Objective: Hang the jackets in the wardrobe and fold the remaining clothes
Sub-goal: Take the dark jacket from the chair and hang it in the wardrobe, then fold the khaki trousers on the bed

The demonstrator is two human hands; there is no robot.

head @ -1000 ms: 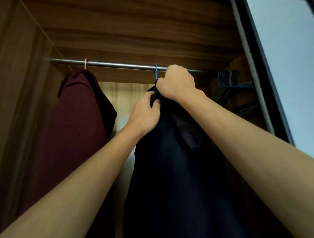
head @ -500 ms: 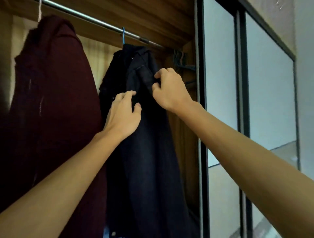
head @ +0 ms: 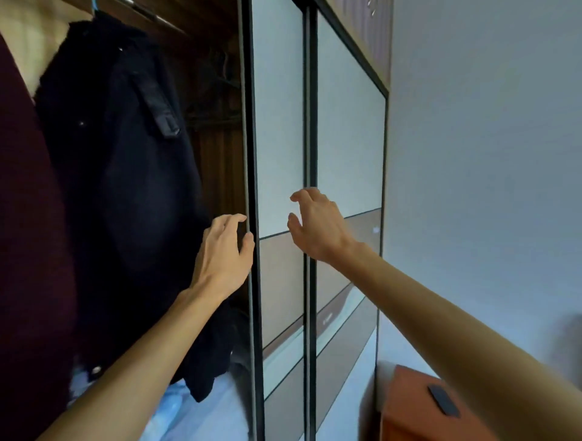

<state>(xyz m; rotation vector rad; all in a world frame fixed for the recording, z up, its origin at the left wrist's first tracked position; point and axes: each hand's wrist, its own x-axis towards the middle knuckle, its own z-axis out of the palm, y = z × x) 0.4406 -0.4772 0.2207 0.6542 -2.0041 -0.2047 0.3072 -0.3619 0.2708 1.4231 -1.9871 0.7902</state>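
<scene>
Head view. Dark jacket [head: 119,176]: hangs inside the open wardrobe on a blue hanger [head: 93,4] (only the hook shows), next to a maroon garment [head: 28,251] at the far left. Sliding door [head: 277,157]: dark frame, pale and brown panels, its edge just right of the jacket. Left hand [head: 223,251]: grip loosely curled at the door's edge, fingertips touching the frame, holding nothing. Right hand [head: 318,223]: grip spread wide, empty, in front of the door panel. Orange-brown cabinet [head: 409,406]: bottom right, a small dark object [head: 443,400] on top.
</scene>
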